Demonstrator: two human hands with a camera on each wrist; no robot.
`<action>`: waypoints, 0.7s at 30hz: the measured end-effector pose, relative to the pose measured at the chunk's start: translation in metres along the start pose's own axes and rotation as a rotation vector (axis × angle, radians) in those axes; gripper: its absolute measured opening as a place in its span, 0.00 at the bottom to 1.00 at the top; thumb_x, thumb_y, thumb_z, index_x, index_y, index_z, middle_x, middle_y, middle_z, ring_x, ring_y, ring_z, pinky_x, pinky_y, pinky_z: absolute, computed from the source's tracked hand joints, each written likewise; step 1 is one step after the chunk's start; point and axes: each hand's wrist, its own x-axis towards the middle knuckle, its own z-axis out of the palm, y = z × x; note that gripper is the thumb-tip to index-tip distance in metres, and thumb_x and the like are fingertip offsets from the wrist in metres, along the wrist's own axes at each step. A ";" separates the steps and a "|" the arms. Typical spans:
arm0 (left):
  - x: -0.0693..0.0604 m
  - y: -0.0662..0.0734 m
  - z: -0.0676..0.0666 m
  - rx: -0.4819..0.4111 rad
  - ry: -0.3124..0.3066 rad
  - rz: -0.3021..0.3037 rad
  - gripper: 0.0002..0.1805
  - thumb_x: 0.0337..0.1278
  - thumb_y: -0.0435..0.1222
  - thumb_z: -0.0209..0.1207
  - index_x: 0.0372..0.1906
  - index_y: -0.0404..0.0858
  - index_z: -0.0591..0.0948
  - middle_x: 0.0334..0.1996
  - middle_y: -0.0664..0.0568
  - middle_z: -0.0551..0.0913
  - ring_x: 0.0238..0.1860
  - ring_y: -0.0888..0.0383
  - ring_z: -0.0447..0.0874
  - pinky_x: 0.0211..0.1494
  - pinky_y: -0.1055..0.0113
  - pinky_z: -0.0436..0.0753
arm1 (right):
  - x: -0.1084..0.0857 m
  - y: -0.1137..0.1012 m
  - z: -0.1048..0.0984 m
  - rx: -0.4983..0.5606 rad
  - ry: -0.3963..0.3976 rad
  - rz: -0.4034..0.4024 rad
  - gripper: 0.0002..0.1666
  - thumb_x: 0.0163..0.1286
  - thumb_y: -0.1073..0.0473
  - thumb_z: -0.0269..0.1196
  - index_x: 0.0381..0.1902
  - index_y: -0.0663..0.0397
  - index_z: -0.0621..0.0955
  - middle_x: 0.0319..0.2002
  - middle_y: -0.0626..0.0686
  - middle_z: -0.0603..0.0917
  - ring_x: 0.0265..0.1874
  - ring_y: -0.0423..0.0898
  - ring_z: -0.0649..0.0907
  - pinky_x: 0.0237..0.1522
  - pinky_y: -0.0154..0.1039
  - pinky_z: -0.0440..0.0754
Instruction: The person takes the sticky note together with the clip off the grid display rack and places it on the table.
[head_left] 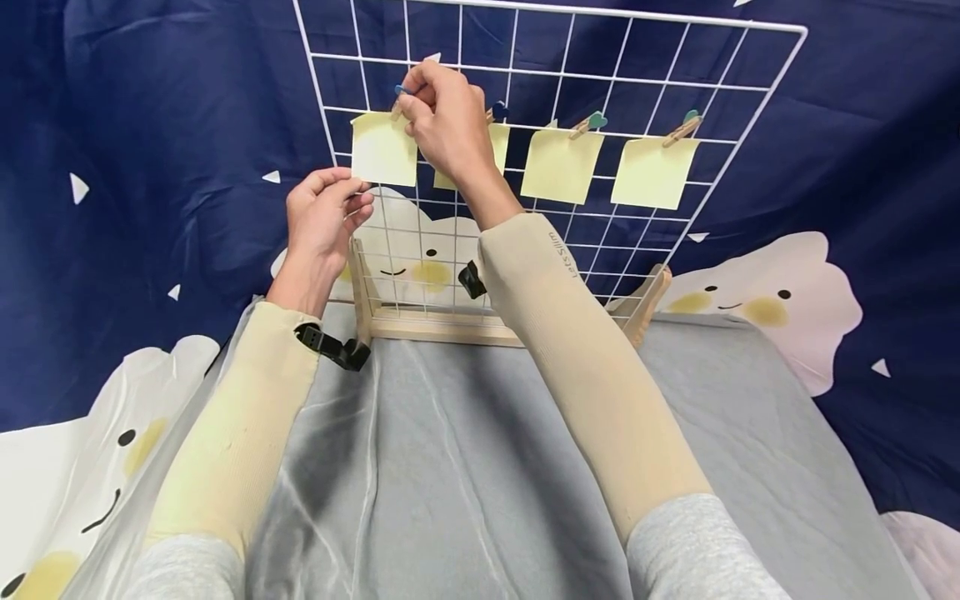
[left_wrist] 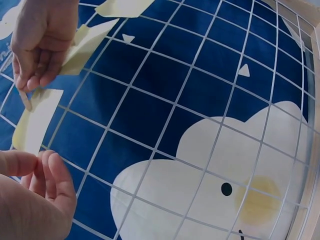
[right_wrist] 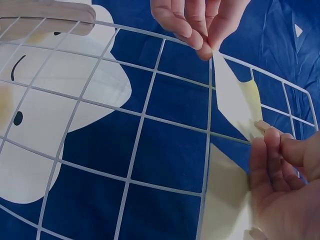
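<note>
My right hand point(head_left: 453, 121) pinches a small wooden clothespin point(head_left: 397, 108) with a blue top, at the upper edge of the leftmost yellow sticky note point(head_left: 384, 150). That note lies against the white wire grid point(head_left: 525, 73). With thumb and fingertips my left hand point(head_left: 318, 215) pinches the note's lower left corner, seen closely in the right wrist view, where the note point(right_wrist: 235, 97) bends between both hands. Behind my right wrist a second sticky note point(head_left: 500, 146) is partly hidden. Farther right hang two more notes, a third note point(head_left: 562, 167) and a fourth note point(head_left: 655, 173), each under a clothespin.
Wooden feet point(head_left: 648, 304) and a wooden bar point(head_left: 442, 327) hold the grid upright on a grey cloth point(head_left: 450, 467). Behind it hangs a dark blue curtain point(head_left: 187, 108) with white clouds and triangles. A black wrist camera point(head_left: 337, 346) sits at my left wrist.
</note>
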 end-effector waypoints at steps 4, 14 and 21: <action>0.001 0.001 0.001 -0.008 0.007 0.000 0.07 0.63 0.20 0.59 0.36 0.33 0.77 0.26 0.45 0.83 0.23 0.59 0.83 0.28 0.73 0.85 | 0.000 0.001 0.000 0.020 0.012 -0.007 0.05 0.77 0.58 0.61 0.44 0.52 0.81 0.35 0.48 0.85 0.34 0.39 0.84 0.38 0.28 0.80; 0.001 0.000 -0.001 -0.049 -0.003 0.029 0.07 0.62 0.18 0.57 0.35 0.31 0.76 0.23 0.44 0.83 0.21 0.58 0.83 0.29 0.73 0.85 | -0.007 0.004 -0.005 0.162 0.075 -0.040 0.06 0.75 0.62 0.63 0.46 0.57 0.82 0.31 0.49 0.81 0.30 0.41 0.83 0.38 0.29 0.84; -0.001 -0.002 -0.008 -0.041 0.006 0.017 0.07 0.62 0.18 0.58 0.35 0.31 0.77 0.23 0.45 0.83 0.23 0.57 0.83 0.28 0.72 0.85 | -0.018 0.007 -0.009 0.211 0.075 -0.069 0.07 0.75 0.63 0.63 0.47 0.61 0.82 0.32 0.52 0.82 0.29 0.43 0.84 0.38 0.30 0.85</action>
